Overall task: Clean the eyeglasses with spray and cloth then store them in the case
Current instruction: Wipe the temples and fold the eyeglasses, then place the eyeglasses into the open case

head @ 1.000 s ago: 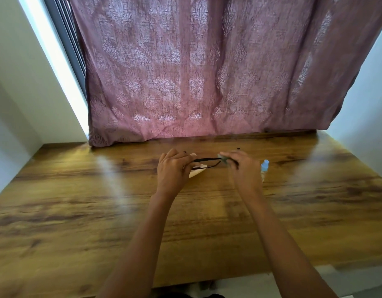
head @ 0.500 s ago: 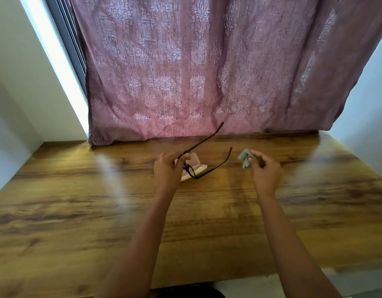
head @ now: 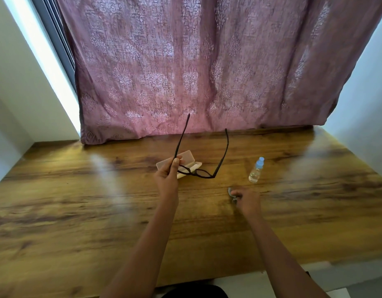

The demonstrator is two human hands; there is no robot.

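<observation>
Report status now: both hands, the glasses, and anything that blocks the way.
Left hand shut on glasses, arms unfolded, held above open case. Right hand low at table, shut on cloth. Spray bottle stands aside; nothing blocking.

Left hand (head: 167,179) raised, fingers pinched; right hand (head: 247,200) low, curled, palm down.

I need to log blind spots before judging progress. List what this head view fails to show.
- Cloth: mostly covered by the right hand; size and fold unclear.
- Case: partly hidden behind the left hand and eyeglasses; its interior is unreadable.
- Eyeglass lenses: too small and thin to judge clean or smeared.
- Spray bottle: nozzle and liquid level too small to read.
- Table: near edge cut off by the frame.
</observation>
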